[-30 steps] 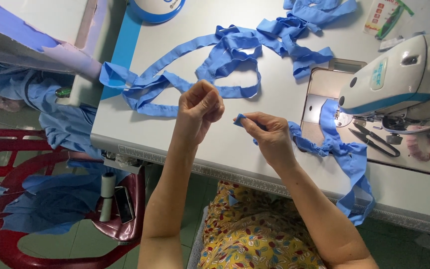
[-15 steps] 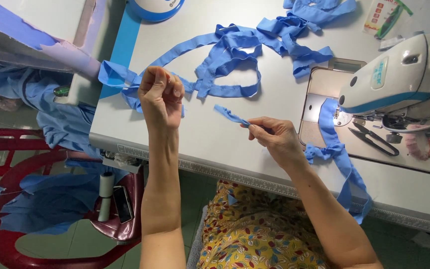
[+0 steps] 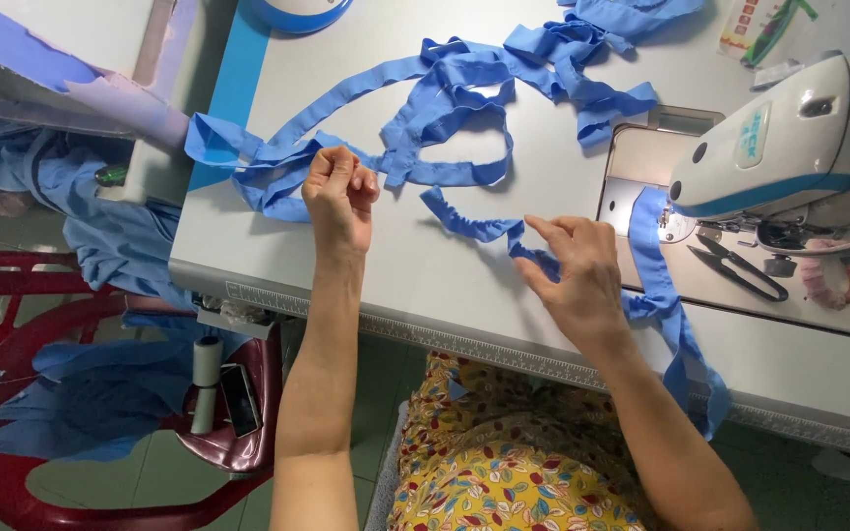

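Pinching perhaps a thread, left hand (image 3: 338, 192) raised with fingertips together; right hand (image 3: 577, 267) spread, pressing gathered blue strip (image 3: 469, 224).

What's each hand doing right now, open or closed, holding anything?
Left hand: closed in a pinch; what it holds cannot be told.
Right hand: fingers loosely open, resting on the gathered blue fabric strip.
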